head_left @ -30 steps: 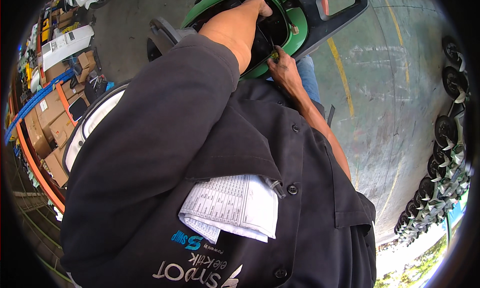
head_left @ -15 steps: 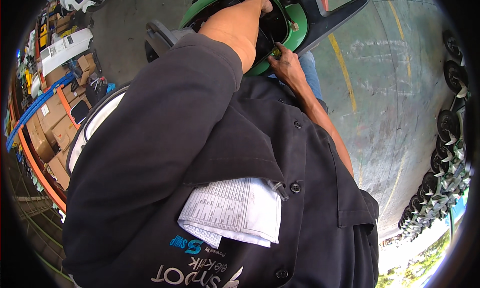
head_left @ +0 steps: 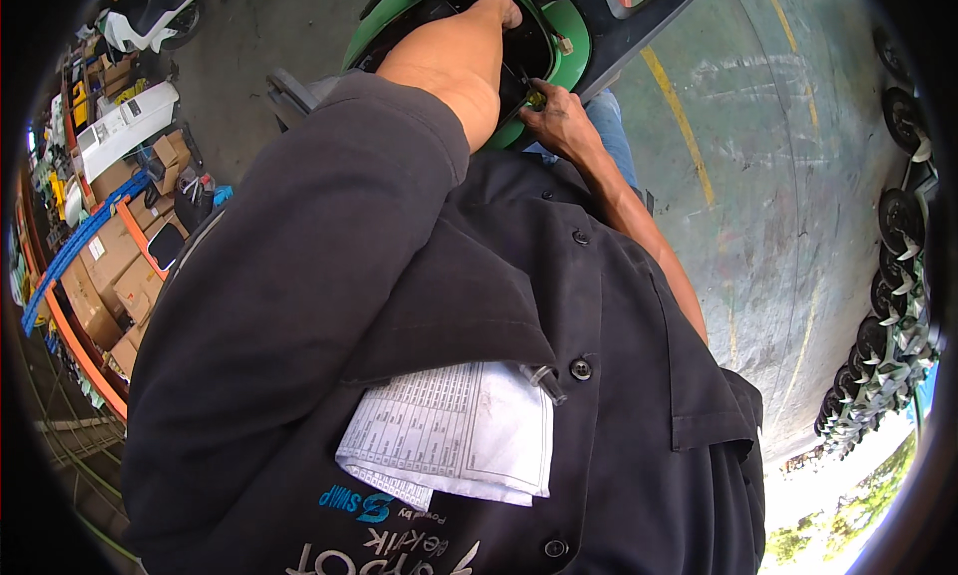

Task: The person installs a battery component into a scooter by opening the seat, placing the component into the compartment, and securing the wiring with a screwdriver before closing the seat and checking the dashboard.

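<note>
A green scooter body (head_left: 571,61) with a dark open cavity (head_left: 526,51) lies at the top of the view. My left forearm crosses over the cavity, and my left hand (head_left: 507,11) reaches to its far side; the fingers are out of sight behind the wrist. At the near right rim my right hand (head_left: 562,124) is closed, thumb and fingers pinching a small yellow-green handled tool (head_left: 537,100). A thin dark shaft seems to run from it into the cavity. Just above this hand, a pale cable connector (head_left: 566,46) hangs at the rim.
A black frame part (head_left: 649,11) juts out to the right of the green body. Cardboard boxes (head_left: 95,266) fill an orange-edged rack at left, near a white panel (head_left: 130,121). Several scooters with black wheels (head_left: 901,216) line the far right of the painted floor.
The whole view has shifted slightly, so the green body sits a little higher and further left. Both hands stay at about the same places on it.
</note>
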The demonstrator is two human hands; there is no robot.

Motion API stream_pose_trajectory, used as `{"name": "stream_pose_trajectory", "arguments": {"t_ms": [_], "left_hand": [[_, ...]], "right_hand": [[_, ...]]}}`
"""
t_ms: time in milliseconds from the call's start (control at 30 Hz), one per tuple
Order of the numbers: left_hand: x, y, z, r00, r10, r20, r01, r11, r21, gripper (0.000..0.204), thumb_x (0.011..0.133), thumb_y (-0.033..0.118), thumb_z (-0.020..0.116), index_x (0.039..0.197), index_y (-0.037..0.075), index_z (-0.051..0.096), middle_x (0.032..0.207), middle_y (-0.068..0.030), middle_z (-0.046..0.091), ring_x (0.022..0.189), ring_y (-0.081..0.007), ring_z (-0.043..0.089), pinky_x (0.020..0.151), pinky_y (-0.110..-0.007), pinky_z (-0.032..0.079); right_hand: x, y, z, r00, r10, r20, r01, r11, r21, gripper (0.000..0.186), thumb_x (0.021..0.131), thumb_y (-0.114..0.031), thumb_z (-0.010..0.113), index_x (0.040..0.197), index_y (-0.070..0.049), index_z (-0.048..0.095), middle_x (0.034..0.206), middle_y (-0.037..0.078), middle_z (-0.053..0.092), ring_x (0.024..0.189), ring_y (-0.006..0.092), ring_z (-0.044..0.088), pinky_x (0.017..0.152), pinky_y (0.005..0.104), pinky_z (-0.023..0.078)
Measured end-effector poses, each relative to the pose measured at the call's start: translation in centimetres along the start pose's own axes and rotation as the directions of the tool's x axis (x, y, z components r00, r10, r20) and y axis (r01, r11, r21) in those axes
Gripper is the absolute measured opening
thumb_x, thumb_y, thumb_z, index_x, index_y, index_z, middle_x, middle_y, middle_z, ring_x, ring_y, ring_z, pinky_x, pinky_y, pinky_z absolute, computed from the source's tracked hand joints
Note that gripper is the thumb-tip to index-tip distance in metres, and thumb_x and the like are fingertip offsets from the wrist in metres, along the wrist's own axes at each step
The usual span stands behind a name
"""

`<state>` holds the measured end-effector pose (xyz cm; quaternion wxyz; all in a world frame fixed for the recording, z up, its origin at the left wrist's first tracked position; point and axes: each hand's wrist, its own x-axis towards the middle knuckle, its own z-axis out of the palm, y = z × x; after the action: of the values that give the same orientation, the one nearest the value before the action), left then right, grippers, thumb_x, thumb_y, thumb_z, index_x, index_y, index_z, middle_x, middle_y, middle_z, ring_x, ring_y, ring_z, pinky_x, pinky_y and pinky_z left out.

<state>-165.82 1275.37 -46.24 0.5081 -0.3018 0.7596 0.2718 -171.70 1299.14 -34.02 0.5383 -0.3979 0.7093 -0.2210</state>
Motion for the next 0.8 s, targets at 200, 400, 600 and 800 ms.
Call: {"name": "stream_pose_trajectory", "arguments": {"t_ms": [200, 400, 600, 800], "left_hand": [[2.1, -2.7, 1.9, 0.982, -0.147, 0.115, 0.162, 0.978, -0.133, 0.045, 0.090, 0.020, 0.040, 0.124, -0.002, 0.060, 0.123, -0.0172, 0.065, 0.110, -0.0311, 0.062, 0.096, -0.046, 0.045], [-1.3, -1.5, 0.1, 0.957, -0.164, 0.237, 0.223, 0.943, -0.247, 0.050, 0.093, 0.027, 0.037, 0.132, 0.001, 0.054, 0.131, -0.0164, 0.060, 0.115, -0.0296, 0.061, 0.100, -0.045, 0.044], [-10.2, 0.0, -2.6, 0.924, -0.269, 0.272, 0.369, 0.817, -0.443, 0.056, 0.096, 0.035, 0.035, 0.142, 0.005, 0.048, 0.141, -0.0155, 0.054, 0.120, -0.0279, 0.059, 0.104, -0.043, 0.043], [-9.0, -2.1, -2.1, 0.929, -0.335, 0.154, 0.368, 0.800, -0.474, 0.057, 0.089, 0.024, 0.040, 0.143, 0.005, 0.046, 0.136, -0.0174, 0.057, 0.108, -0.0281, 0.067, 0.094, -0.040, 0.051]], "right_hand": [[0.3, -0.8, -0.7, 0.996, -0.071, 0.044, 0.071, 0.997, -0.009, 0.060, 0.082, -0.023, 0.066, 0.132, 0.008, 0.054, 0.120, 0.031, 0.063, 0.116, 0.0415, 0.060, 0.102, 0.0437, 0.046], [0.2, 0.1, -0.9, 0.994, -0.088, 0.058, 0.092, 0.993, -0.078, 0.053, 0.083, -0.022, 0.066, 0.127, 0.006, 0.057, 0.110, 0.031, 0.066, 0.109, 0.0431, 0.062, 0.097, 0.0448, 0.049], [-0.6, -1.5, -2.9, 1.000, -0.008, 0.022, 0.010, 0.994, -0.109, 0.053, 0.086, -0.022, 0.062, 0.132, 0.004, 0.055, 0.108, 0.030, 0.067, 0.107, 0.0402, 0.065, 0.094, 0.0438, 0.050], [-2.7, -3.1, -6.3, 0.996, -0.041, 0.085, 0.049, 0.994, -0.098, 0.054, 0.086, -0.021, 0.061, 0.134, 0.004, 0.053, 0.106, 0.030, 0.067, 0.105, 0.0414, 0.065, 0.093, 0.0449, 0.050]]}}
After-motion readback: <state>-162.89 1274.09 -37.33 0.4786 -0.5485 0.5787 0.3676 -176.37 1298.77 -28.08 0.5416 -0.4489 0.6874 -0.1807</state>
